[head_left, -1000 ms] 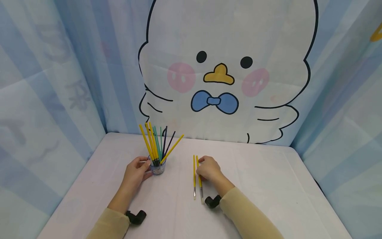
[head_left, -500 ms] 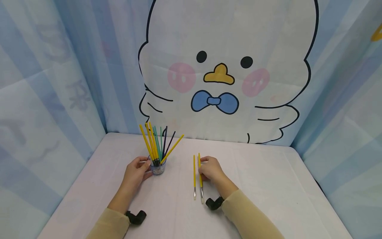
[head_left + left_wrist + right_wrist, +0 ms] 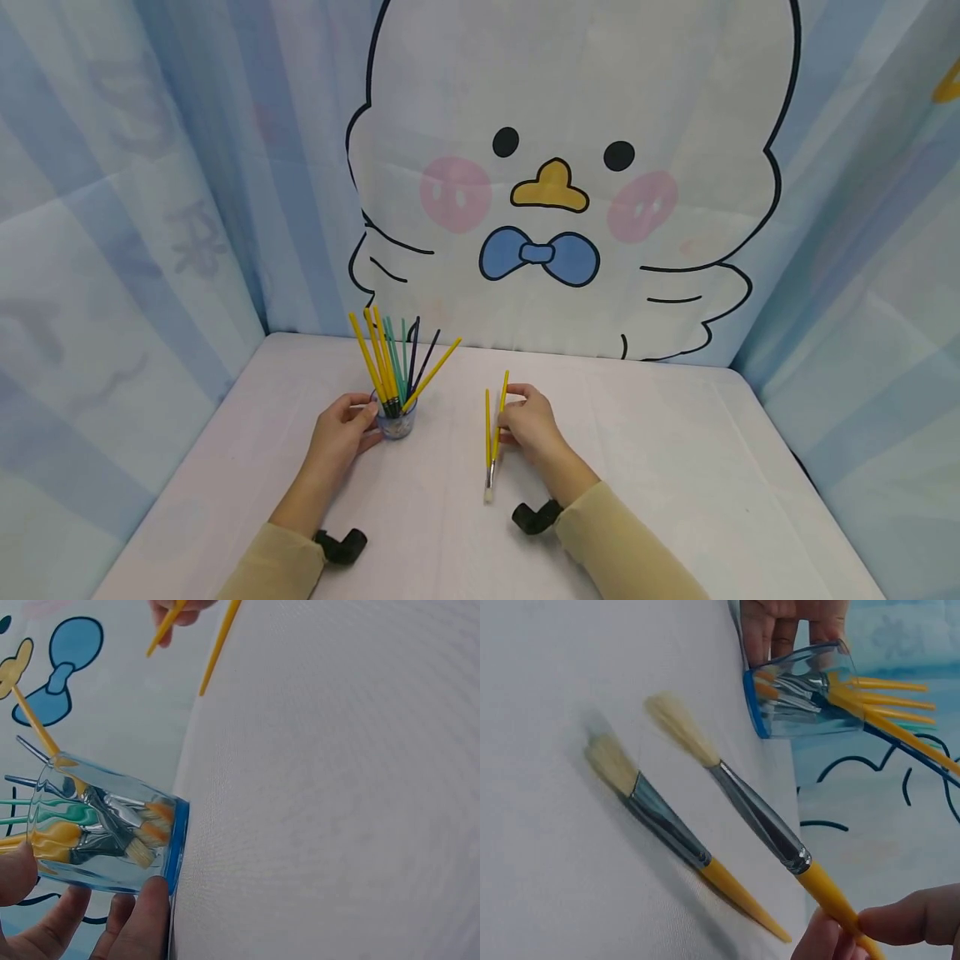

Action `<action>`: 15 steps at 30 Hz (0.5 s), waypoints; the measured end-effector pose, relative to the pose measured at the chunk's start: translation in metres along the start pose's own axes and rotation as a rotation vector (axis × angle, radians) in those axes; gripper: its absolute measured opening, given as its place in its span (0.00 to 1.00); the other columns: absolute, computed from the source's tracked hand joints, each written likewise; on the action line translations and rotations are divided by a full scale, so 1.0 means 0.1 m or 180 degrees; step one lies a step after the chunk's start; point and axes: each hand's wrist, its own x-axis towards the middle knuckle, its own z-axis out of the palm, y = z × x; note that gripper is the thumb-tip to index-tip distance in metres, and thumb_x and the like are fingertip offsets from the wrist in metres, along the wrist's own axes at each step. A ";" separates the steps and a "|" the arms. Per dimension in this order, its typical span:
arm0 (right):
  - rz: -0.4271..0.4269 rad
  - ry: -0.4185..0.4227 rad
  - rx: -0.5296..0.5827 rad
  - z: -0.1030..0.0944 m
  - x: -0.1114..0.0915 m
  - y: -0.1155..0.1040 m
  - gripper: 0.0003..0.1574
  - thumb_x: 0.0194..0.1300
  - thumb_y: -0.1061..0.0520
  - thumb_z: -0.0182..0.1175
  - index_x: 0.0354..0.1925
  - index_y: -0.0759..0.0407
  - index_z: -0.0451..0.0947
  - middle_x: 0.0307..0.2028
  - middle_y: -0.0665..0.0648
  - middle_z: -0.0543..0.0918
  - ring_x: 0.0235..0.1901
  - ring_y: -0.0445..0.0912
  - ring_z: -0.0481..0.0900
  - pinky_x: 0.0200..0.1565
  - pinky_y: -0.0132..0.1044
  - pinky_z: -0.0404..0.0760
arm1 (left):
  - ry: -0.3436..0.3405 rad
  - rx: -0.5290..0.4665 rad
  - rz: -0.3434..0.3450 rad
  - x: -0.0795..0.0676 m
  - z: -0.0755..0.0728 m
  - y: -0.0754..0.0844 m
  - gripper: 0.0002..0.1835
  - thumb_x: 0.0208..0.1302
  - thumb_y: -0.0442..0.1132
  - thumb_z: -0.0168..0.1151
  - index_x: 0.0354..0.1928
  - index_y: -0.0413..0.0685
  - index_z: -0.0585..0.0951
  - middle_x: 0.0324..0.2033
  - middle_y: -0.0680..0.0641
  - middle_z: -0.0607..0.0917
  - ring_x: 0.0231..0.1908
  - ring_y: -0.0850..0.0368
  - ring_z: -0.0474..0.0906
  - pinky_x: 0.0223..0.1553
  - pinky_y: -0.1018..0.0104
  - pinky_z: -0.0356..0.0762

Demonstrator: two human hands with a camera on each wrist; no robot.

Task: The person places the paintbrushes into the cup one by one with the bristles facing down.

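A clear cup with a blue base (image 3: 178, 844) stands upright on the table, bristle-ends of several paintbrushes down inside it. My left hand (image 3: 336, 432) holds the cup from its left side, thumb near the rim and fingers lower along the wall. Between the thumb and fingers of my right hand (image 3: 531, 425) is a yellow-handled paintbrush (image 3: 761, 817), pinched by the handle. It slants, with its pale bristles pointing down toward the person. A second yellow paintbrush (image 3: 669, 825) lies flat on the table, just left of the held one in the head view.
The yellow, green and dark handles (image 3: 390, 358) fan out above the cup's rim. A white cloth covers the table (image 3: 660, 483). Behind it hangs a curtain (image 3: 555, 308) with a cartoon bird. Black wrist mounts (image 3: 341, 547) sit below both hands.
My right hand has raised its paintbrush off the table and tilted it, so its bristle end has swung left over the lying brush. The left hand and cup have stayed put.
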 end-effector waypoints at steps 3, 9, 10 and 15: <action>-0.0065 -0.0019 0.0224 0.03 -0.02 -0.02 0.42 0.62 0.74 0.61 0.73 0.61 0.68 0.41 0.56 0.76 0.30 0.45 0.79 0.29 0.34 0.88 | -0.0002 -0.0007 0.0010 0.01 0.00 0.00 0.21 0.84 0.44 0.57 0.69 0.42 0.74 0.63 0.33 0.78 0.61 0.41 0.80 0.58 0.58 0.90; -0.0248 0.0014 0.0487 0.11 -0.08 -0.08 0.41 0.62 0.75 0.60 0.72 0.61 0.67 0.39 0.55 0.74 0.32 0.46 0.79 0.31 0.37 0.90 | 0.0002 0.0003 0.0006 0.01 0.00 0.00 0.21 0.84 0.44 0.57 0.69 0.42 0.74 0.63 0.33 0.78 0.61 0.42 0.80 0.58 0.58 0.90; -0.0281 0.0023 0.0520 0.13 -0.08 -0.08 0.41 0.61 0.76 0.60 0.72 0.61 0.67 0.38 0.54 0.74 0.33 0.46 0.78 0.31 0.37 0.90 | 0.0004 0.0008 0.0001 0.01 0.00 0.00 0.21 0.84 0.44 0.57 0.69 0.42 0.74 0.63 0.33 0.78 0.61 0.42 0.80 0.58 0.58 0.90; -0.0424 0.0119 0.0725 0.21 -0.11 -0.11 0.43 0.60 0.77 0.59 0.72 0.61 0.64 0.37 0.53 0.73 0.35 0.46 0.77 0.31 0.35 0.89 | 0.0001 0.0016 0.0013 0.01 0.00 0.00 0.21 0.84 0.44 0.56 0.69 0.42 0.74 0.62 0.33 0.79 0.60 0.42 0.81 0.58 0.57 0.90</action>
